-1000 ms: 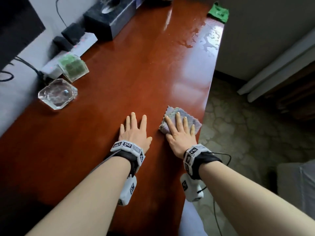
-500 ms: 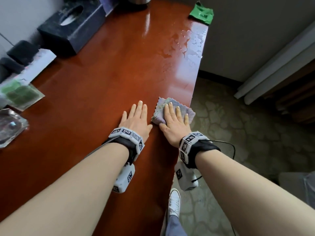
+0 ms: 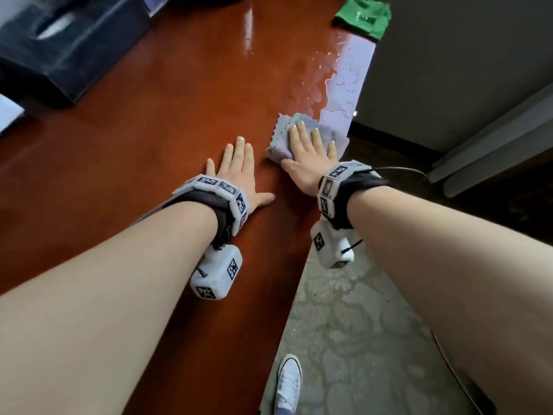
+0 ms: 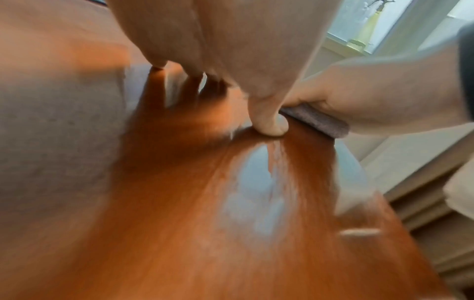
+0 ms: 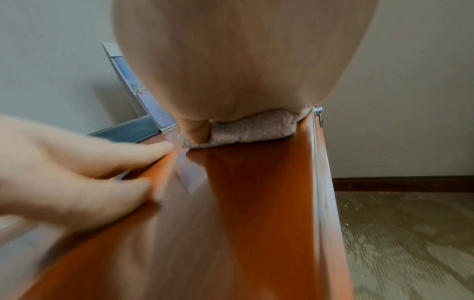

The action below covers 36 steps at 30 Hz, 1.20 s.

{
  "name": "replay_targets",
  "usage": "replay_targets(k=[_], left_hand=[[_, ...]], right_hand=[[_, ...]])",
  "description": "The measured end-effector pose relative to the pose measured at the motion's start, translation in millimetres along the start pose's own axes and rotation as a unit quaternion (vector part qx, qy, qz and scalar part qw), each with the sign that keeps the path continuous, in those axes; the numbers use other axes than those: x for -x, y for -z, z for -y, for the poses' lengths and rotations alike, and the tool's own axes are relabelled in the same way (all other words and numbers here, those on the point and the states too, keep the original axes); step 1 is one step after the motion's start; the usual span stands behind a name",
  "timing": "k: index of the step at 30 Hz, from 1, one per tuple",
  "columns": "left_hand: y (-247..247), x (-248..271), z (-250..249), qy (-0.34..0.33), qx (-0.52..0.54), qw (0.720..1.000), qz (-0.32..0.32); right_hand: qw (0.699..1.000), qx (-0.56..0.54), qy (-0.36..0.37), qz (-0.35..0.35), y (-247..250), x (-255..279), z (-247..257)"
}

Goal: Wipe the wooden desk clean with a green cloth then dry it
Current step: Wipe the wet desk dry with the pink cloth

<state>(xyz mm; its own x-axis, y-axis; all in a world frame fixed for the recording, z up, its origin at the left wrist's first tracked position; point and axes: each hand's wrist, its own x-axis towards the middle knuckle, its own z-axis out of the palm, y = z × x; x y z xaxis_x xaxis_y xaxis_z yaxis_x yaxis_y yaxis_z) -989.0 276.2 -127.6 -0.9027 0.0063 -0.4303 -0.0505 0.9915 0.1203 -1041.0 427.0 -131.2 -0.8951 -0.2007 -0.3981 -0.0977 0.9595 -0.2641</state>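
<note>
A glossy red-brown wooden desk [image 3: 155, 121] runs away from me. My right hand [image 3: 308, 151] lies flat with straight fingers on a folded grey-lilac cloth [image 3: 281, 130] at the desk's right edge; in the right wrist view the cloth [image 5: 251, 130] is pressed under the palm. Just beyond it the surface shows water streaks [image 3: 329, 76]. My left hand [image 3: 239, 169] rests flat on bare wood beside the cloth, fingers straight; its thumb [image 4: 269, 121] touches the desk. A crumpled green cloth [image 3: 363, 16] lies at the far right corner.
A dark tissue box [image 3: 68, 46] stands at the back left by the wall. The desk's right edge [image 3: 302, 265] drops to patterned carpet [image 3: 359, 339], where a white shoe [image 3: 288, 381] stands. A grey wall [image 3: 449, 55] closes the far right.
Both hands have slid forward along the desk, the right pushing the grey cloth up to the wet patch. My view has advanced, leaving the glass items on the left out of frame.
</note>
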Motion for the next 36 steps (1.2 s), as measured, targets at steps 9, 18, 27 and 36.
replay_targets(k=[9, 18, 27, 36], left_hand=[[-2, -9, 1, 0.02, 0.003, 0.999, 0.041], [-1, -6, 1, 0.017, 0.019, 0.999, 0.033], [-2, -3, -2, 0.018, 0.015, 1.0, 0.017], [9, -4, -18, 0.059, 0.069, 0.996, -0.002]], right_hand=[[1.0, -0.015, 0.001, -0.003, 35, -52, -19], [0.998, 0.024, 0.059, 0.007, -10, 18, -13], [0.999, 0.019, 0.024, 0.008, 4, -12, -11], [1.0, -0.013, -0.005, -0.001, 36, -71, -17]])
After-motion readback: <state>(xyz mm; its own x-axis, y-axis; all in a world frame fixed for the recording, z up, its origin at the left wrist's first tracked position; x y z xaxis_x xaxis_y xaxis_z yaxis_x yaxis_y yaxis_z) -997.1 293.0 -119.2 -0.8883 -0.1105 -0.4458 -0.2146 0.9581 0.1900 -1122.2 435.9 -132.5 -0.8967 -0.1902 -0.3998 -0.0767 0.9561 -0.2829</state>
